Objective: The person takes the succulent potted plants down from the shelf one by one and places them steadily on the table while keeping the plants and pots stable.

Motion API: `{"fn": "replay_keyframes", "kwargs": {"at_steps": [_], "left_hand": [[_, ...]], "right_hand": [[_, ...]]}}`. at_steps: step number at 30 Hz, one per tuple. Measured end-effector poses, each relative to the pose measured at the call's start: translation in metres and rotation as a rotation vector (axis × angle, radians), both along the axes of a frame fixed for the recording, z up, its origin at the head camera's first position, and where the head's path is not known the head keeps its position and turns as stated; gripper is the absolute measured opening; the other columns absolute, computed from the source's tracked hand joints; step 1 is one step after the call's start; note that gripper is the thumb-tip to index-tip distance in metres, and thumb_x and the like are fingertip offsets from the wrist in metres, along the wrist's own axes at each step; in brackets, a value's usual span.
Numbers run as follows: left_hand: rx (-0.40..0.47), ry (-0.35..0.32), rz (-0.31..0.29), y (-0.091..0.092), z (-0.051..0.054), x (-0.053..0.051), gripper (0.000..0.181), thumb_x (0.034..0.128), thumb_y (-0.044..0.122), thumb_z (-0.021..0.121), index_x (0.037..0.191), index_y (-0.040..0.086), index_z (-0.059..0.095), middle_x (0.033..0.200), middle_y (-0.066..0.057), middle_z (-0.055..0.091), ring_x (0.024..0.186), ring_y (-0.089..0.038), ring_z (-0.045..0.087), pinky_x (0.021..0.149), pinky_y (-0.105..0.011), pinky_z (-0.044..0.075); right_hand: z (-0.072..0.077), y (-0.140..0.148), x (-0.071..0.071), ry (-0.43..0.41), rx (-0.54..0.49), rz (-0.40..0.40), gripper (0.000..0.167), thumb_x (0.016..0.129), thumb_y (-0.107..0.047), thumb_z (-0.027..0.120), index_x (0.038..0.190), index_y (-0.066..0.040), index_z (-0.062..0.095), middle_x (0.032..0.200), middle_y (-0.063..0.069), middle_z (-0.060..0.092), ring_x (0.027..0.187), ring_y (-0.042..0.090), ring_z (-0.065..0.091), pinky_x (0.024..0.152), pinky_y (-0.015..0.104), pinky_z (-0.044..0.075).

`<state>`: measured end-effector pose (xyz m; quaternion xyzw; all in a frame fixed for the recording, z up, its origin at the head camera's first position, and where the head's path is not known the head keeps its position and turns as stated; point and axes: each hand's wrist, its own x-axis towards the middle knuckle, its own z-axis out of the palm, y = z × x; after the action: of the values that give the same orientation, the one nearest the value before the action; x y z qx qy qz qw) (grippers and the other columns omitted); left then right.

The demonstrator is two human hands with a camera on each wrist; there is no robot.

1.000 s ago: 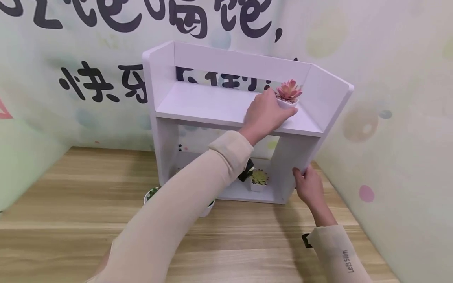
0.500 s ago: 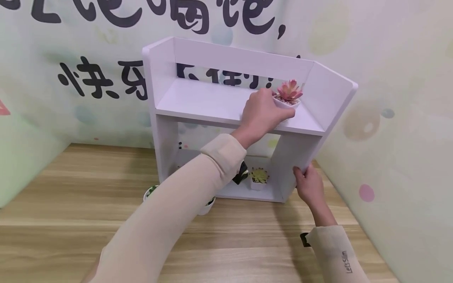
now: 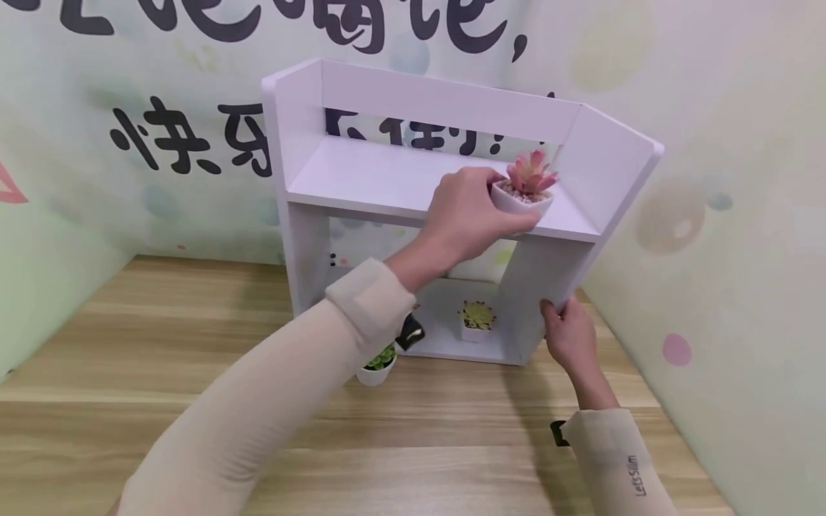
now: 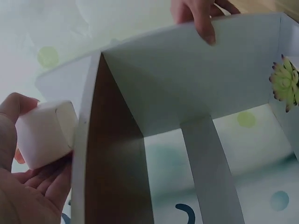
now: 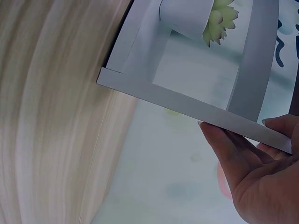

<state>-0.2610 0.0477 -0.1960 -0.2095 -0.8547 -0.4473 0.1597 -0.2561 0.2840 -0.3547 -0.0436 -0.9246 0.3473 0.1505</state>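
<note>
My left hand holds a small white square pot with a pink succulent in it, thumb on the front side. The pot is at the front edge of the upper board of a white two-tier shelf; in the left wrist view it appears beside that board's edge. Low on the shelf's right side panel, my right hand grips the edge, with thumb and fingers on opposite faces in the right wrist view. A yellow-green succulent in a white pot stands on the lower board.
A round white pot with a green plant stands on the wooden table before the shelf, partly behind my left sleeve. A black device shows at that wrist. Printed walls rise behind and to the right.
My left hand has drawn the pink succulent slightly toward me, and more of its pot now shows. The left forearm has shifted left and lower. My right hand keeps its place on the panel.
</note>
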Motion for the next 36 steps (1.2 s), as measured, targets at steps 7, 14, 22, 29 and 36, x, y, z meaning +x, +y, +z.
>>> {"fn": "replay_keyframes", "kwargs": {"at_steps": [7, 14, 22, 29, 36], "left_hand": [[0.052, -0.026, -0.110, -0.023, -0.026, 0.036, 0.053, 0.0781, 0.036, 0.085, 0.119, 0.009, 0.068, 0.100, -0.003, 0.074, 0.082, -0.011, 0.067, 0.068, -0.019, 0.056], [0.115, -0.125, -0.122, -0.038, -0.057, 0.038, 0.058, 0.0793, 0.026, 0.086, 0.129, 0.006, 0.063, 0.118, -0.007, 0.071, 0.103, -0.017, 0.070, 0.083, -0.023, 0.060], [0.144, -0.237, -0.130, -0.047, -0.086, 0.034, 0.059, 0.0809, 0.024, 0.085, 0.131, 0.005, 0.060, 0.120, -0.009, 0.069, 0.108, -0.019, 0.068, 0.087, -0.029, 0.060], [0.131, -0.272, -0.133, -0.047, -0.106, 0.030, 0.070, 0.0801, 0.015, 0.084, 0.141, 0.002, 0.051, 0.131, -0.015, 0.064, 0.118, -0.027, 0.065, 0.098, -0.035, 0.057], [0.114, -0.266, -0.145, -0.047, -0.123, 0.027, 0.069, 0.0791, 0.011, 0.081, 0.141, 0.004, 0.052, 0.131, -0.013, 0.063, 0.117, -0.026, 0.064, 0.098, -0.038, 0.057]], "right_hand": [[0.000, 0.000, -0.001, -0.005, -0.003, -0.014, 0.040, 0.104, -0.030, 0.045, 0.127, 0.002, 0.053, 0.114, 0.031, 0.068, 0.088, 0.038, 0.069, 0.059, 0.026, 0.050], [0.001, -0.002, -0.001, -0.018, 0.005, -0.016, 0.043, 0.105, -0.032, 0.044, 0.130, 0.002, 0.052, 0.121, 0.031, 0.066, 0.097, 0.041, 0.069, 0.061, 0.024, 0.050], [0.000, -0.001, -0.001, -0.006, 0.011, -0.012, 0.042, 0.105, -0.032, 0.044, 0.130, 0.001, 0.052, 0.120, 0.031, 0.067, 0.095, 0.041, 0.069, 0.060, 0.024, 0.050], [-0.001, 0.000, -0.001, -0.013, 0.007, -0.008, 0.043, 0.105, -0.032, 0.043, 0.130, 0.002, 0.052, 0.122, 0.032, 0.066, 0.098, 0.042, 0.069, 0.062, 0.026, 0.053], [0.000, 0.000, -0.001, -0.024, 0.003, -0.007, 0.045, 0.106, -0.033, 0.042, 0.133, 0.001, 0.051, 0.126, 0.031, 0.064, 0.102, 0.042, 0.069, 0.065, 0.031, 0.056]]}}
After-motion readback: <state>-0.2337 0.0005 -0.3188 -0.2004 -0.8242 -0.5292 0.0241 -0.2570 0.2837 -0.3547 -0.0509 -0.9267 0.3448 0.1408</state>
